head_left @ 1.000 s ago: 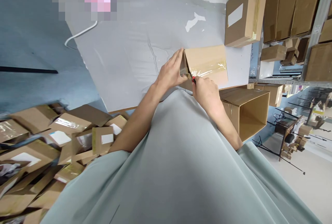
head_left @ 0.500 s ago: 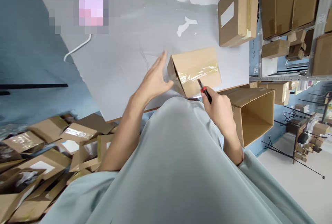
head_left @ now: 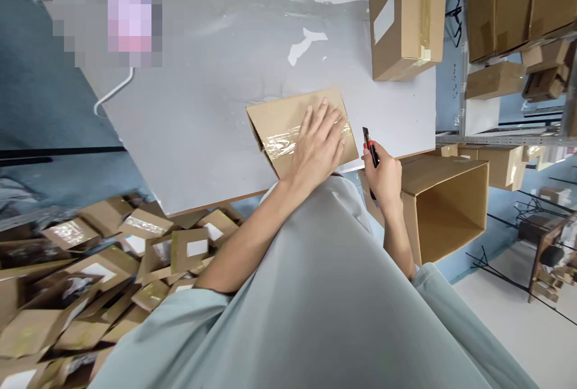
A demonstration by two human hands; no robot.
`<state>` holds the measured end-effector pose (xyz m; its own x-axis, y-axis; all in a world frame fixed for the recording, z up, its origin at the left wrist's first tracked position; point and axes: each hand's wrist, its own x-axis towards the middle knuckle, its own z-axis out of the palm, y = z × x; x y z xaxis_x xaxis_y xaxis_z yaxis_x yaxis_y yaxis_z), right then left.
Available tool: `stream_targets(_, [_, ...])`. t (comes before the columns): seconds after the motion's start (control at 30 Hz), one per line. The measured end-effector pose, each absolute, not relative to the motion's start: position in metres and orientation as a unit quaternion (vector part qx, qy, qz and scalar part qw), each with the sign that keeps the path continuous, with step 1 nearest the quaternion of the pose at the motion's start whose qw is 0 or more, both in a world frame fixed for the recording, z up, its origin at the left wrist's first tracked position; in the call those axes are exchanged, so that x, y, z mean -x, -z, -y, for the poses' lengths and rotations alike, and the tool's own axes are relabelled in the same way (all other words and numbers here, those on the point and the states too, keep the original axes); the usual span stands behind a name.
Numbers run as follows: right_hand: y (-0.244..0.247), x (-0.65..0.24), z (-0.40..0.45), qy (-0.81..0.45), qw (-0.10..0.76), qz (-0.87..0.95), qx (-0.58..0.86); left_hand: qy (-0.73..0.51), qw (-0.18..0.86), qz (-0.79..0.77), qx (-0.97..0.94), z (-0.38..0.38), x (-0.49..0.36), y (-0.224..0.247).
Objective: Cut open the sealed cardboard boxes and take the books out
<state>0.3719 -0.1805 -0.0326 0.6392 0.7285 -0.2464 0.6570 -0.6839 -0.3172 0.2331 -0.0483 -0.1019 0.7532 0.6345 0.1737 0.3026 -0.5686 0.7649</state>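
A small cardboard box [head_left: 282, 118] with clear tape along its top lies near the front edge of the grey table [head_left: 202, 106]. My left hand [head_left: 318, 145] rests flat on top of this box, fingers stretched, partly covering the tape. Just right of the box, my right hand [head_left: 383, 172] is closed round a black and red utility knife [head_left: 372, 151]. Its dark blade points up and away from me and does not touch the box.
A taller taped carton [head_left: 406, 22] stands at the table's back right. A large open carton [head_left: 446, 208] sits beyond the front right edge. Many opened boxes [head_left: 108, 269] are heaped at the lower left. Shelving with cartons [head_left: 509, 4] is at the right.
My left hand has moved right, from beside the box onto its top. The box has shifted left. My right hand and the knife have moved right, off the box.
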Motion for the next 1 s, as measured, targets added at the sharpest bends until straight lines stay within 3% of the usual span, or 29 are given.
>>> stream_targets(0.37, [0.045, -0.403, 0.137, -0.259, 0.153, 0.49, 0.818, -0.192, 0.327, -0.366, -0.85, 0.054, -0.246, 0.109])
stream_targets(1.0, [0.01, -0.377, 0.093, -0.281, -0.053, 0.46, 0.84, -0.219, 0.334, -0.381, -0.834, 0.058, -0.246, 0.118])
